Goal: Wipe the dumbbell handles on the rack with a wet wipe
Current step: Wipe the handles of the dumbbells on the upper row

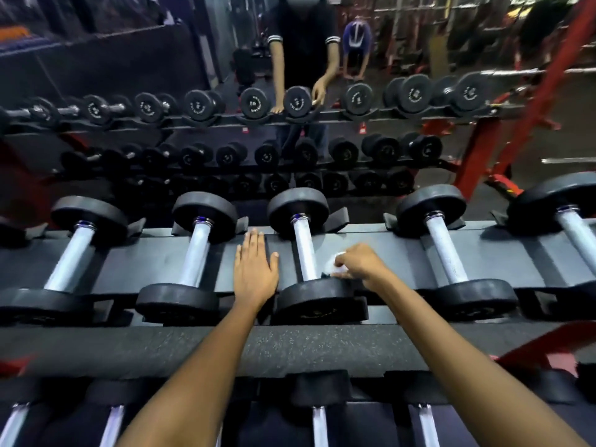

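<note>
Several black dumbbells with silver handles lie across the top tier of a dark rack [380, 250]. My right hand [361, 262] holds a crumpled white wet wipe [333, 267] just right of the middle dumbbell's handle [304, 250], near its front weight. The wipe sits close beside the handle; whether it touches is hard to tell. My left hand [254, 269] lies flat, fingers straight, on the rack surface between the middle dumbbell and the one to its left [196, 250].
A lower tier with more silver handles [319, 424] shows at the bottom edge. A mirror behind the rack reflects the dumbbell rows, a standing person [303, 46] and another person further back. Red frame parts [503, 150] stand at the right.
</note>
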`<state>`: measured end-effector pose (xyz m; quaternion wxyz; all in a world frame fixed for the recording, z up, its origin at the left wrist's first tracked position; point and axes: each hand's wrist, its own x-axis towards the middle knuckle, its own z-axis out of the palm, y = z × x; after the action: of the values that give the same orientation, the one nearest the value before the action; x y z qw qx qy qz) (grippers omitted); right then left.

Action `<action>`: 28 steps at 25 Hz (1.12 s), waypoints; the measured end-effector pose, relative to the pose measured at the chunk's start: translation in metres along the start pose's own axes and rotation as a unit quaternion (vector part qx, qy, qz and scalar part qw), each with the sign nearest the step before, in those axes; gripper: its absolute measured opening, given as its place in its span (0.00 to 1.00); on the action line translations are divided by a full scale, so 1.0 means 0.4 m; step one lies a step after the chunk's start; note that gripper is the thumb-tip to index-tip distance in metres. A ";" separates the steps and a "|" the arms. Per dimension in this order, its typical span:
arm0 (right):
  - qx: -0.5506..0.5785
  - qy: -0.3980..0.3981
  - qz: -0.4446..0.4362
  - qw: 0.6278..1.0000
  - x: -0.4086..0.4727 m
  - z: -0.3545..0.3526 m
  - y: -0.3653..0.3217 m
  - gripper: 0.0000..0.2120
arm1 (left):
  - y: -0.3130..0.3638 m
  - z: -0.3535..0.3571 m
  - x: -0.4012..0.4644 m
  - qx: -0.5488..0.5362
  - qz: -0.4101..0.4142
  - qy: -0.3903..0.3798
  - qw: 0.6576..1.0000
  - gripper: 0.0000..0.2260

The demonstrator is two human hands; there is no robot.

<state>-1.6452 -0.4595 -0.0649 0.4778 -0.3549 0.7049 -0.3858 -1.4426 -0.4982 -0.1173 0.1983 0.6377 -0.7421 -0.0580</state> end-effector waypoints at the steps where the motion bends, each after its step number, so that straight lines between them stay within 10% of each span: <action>1: -0.037 -0.051 -0.003 0.998 0.009 -0.007 0.004 0.12 | -0.001 0.009 0.000 0.021 0.004 0.007 1.000 0.27; 10: -0.121 -0.380 -0.060 0.915 0.027 -0.034 0.025 0.10 | -0.010 0.022 -0.001 0.050 0.012 0.012 0.999 0.33; 16: -0.079 -0.397 0.014 0.914 0.002 -0.019 0.019 0.24 | -0.002 0.011 0.001 0.012 -0.011 0.014 1.000 0.31; 20: -0.111 -0.382 0.022 0.917 -0.004 -0.050 -0.035 0.03 | -0.004 0.012 0.004 -0.010 -0.018 0.019 1.000 0.29; 25: -0.183 -0.358 0.015 0.915 -0.028 -0.016 -0.060 0.24 | -0.006 0.014 0.003 -0.012 -0.009 0.017 1.000 0.30; 28: -0.265 -0.313 -0.001 0.912 -0.026 -0.037 -0.089 0.14 | -0.007 0.018 0.006 -0.012 -0.011 0.020 1.000 0.30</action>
<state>-1.6514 -0.4634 -0.0257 0.5618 -0.5718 0.5953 -0.0543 -1.4431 -0.5022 -0.1244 0.2199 0.6445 -0.7302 -0.0561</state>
